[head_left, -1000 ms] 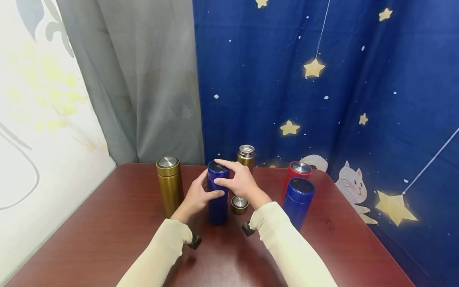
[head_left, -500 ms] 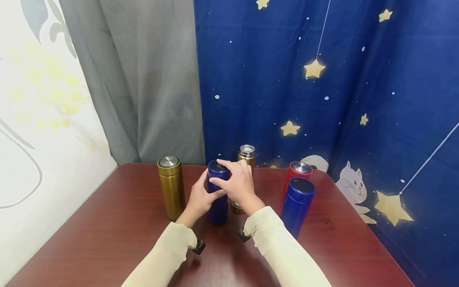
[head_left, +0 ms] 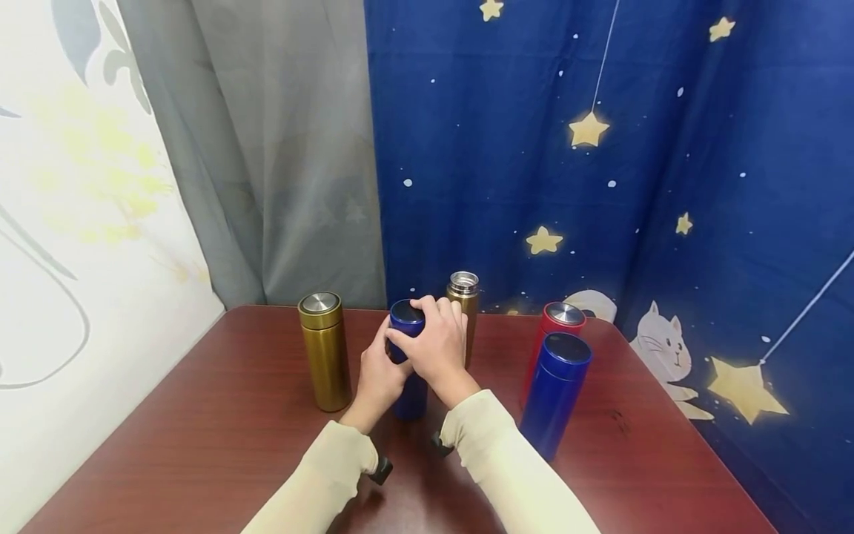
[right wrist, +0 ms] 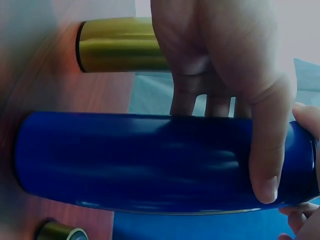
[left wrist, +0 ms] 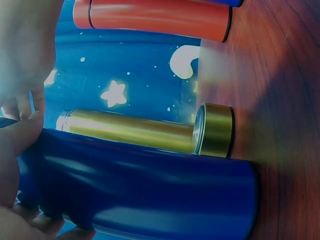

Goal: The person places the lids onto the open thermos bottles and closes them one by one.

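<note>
A blue vacuum flask (head_left: 410,400) stands upright on the table at mid-scene. My left hand (head_left: 382,377) grips its upper body, and in the right wrist view the left thumb (right wrist: 267,170) lies across the blue side. Above it, my right hand (head_left: 437,343) holds the flask's lid (head_left: 407,311) by the rim, with the thumb on the near side. The lid sits on the flask. Behind the hands is a gold flask (head_left: 465,297) with its steel mouth uncovered. Its gold lid (left wrist: 217,130), hidden in the head view, rests on the table in the left wrist view.
To the left stands a capped gold flask (head_left: 325,356). At the right, another blue flask (head_left: 556,393) stands in front of a red flask (head_left: 563,314), partly covering it. The brown table (head_left: 200,415) ends at a grey curtain (head_left: 313,185) and a blue star-patterned curtain (head_left: 480,163).
My right hand has turned on the blue lid, its fingers and wrist shifting left. The gold lid has gone out of sight behind the hands in the head view. My left hand keeps its grip.
</note>
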Action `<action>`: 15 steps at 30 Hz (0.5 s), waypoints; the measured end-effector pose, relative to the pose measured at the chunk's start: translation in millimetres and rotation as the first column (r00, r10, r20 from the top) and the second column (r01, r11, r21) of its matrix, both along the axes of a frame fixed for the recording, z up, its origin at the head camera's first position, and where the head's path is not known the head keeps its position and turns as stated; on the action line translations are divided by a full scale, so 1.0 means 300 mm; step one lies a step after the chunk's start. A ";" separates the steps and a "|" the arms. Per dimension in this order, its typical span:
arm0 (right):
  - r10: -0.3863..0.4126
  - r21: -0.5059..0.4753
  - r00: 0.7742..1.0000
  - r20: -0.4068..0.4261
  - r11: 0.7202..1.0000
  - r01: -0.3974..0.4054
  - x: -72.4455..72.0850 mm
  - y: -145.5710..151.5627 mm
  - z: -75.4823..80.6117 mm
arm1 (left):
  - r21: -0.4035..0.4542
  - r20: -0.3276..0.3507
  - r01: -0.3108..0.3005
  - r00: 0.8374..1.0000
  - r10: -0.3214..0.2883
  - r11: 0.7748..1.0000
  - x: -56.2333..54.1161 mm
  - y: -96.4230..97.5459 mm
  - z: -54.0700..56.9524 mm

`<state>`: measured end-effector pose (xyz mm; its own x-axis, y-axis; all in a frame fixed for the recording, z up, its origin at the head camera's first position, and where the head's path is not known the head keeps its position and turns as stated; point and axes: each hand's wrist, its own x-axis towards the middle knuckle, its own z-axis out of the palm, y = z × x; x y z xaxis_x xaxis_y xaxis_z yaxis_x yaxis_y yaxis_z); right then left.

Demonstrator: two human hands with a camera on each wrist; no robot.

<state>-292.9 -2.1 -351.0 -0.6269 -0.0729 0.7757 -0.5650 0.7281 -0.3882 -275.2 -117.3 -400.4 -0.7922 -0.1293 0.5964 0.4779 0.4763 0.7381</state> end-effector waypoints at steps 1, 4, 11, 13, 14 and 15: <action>-0.016 0.016 1.000 -0.006 1.000 0.016 0.000 -0.001 0.000 | -0.002 -0.001 -0.003 1.000 0.003 1.000 0.001 -0.001 0.000; -0.043 0.064 0.999 -0.016 0.997 0.044 0.000 0.001 -0.001 | -0.006 -0.001 0.011 1.000 -0.011 1.000 0.000 -0.007 0.000; 0.250 0.022 0.954 0.166 0.966 -0.257 -0.018 0.060 0.003 | 0.048 0.024 0.173 0.984 -0.175 0.984 -0.012 -0.030 0.009; 0.382 -0.046 0.891 0.244 0.923 -0.383 -0.028 0.089 0.008 | 0.071 0.053 0.238 0.969 -0.242 0.969 -0.017 -0.041 0.016; 0.441 -0.081 0.852 0.281 0.896 -0.437 -0.033 0.103 0.012 | 0.084 0.067 0.272 0.958 -0.278 0.959 -0.021 -0.049 0.019; 0.495 -0.116 0.810 0.314 0.867 -0.485 -0.039 0.115 0.015 | 0.098 0.079 0.307 0.946 -0.315 0.947 -0.025 -0.057 0.021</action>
<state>-304.6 32.4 -346.6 -0.7285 -0.4186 0.5423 -0.6825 0.3739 -0.6280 -282.7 -134.4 -394.2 -0.8520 0.0863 0.5163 0.5202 0.2495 0.8168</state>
